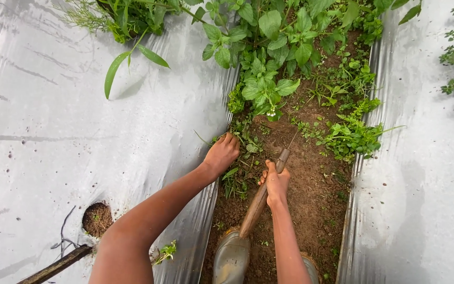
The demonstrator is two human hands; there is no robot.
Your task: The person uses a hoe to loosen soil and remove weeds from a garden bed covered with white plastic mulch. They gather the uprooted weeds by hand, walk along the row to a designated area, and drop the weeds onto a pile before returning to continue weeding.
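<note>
Head view: right hand [276, 183] wrapped tight round the wooden handle [258, 202] of one weeding tool, thumb up the shaft; thin metal blade [292, 140] pokes out just past the fingers into the soil strip [316, 184]. Left hand [222, 153] fingers curled down, closed on a clump of small weeds [237, 179] at the edge of the silver mulch sheet [43, 131], just left of the tool. Two rubber boots, one [231, 257] directly below the handle end. Leafy plants [269, 63] ahead of both hands.
</note>
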